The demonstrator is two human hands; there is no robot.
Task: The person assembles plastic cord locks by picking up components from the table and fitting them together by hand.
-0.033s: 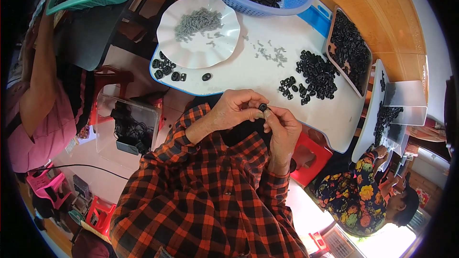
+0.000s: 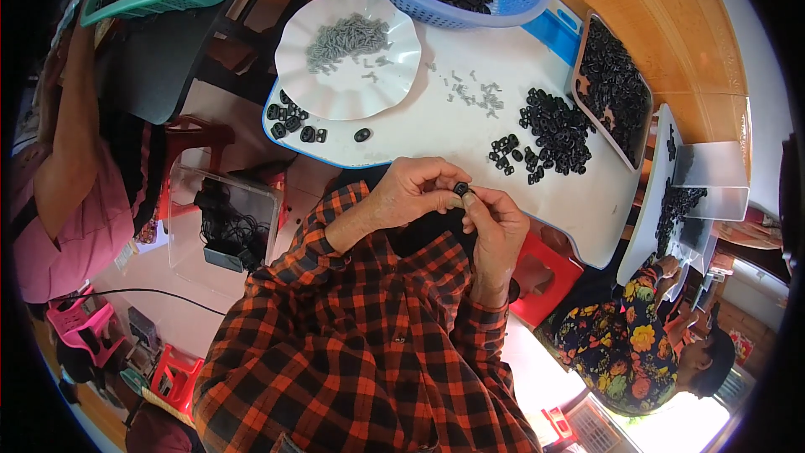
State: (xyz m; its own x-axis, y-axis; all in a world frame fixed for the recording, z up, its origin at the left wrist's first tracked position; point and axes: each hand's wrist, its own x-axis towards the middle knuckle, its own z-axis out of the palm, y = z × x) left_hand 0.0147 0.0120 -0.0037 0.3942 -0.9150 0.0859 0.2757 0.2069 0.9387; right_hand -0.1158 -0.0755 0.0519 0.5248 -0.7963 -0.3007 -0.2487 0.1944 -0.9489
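A small black plastic piece (image 2: 460, 189) with a rounded outline is pinched between my two hands, just in front of the table's near edge. My left hand (image 2: 412, 191) grips it from the left with thumb and forefinger. From the right, my right hand (image 2: 496, 222) presses thumb and fingertips against it. Ahead of my hands a single black oval piece (image 2: 362, 135) lies on the white table (image 2: 402, 130). More black pieces (image 2: 293, 123) sit by the table's left edge. To the right spreads a pile of small black parts (image 2: 555, 130), with small grey pieces (image 2: 478, 96) scattered farther back.
A wavy white plate (image 2: 293, 50) holds a heap of small grey pieces. Behind it stands a blue perforated basket (image 2: 453, 21) of black parts. A tray (image 2: 577, 75) of black parts is at the right. A co-worker in a flowered top (image 2: 616, 344) sits farther right; another person's arm (image 2: 75, 134) shows left.
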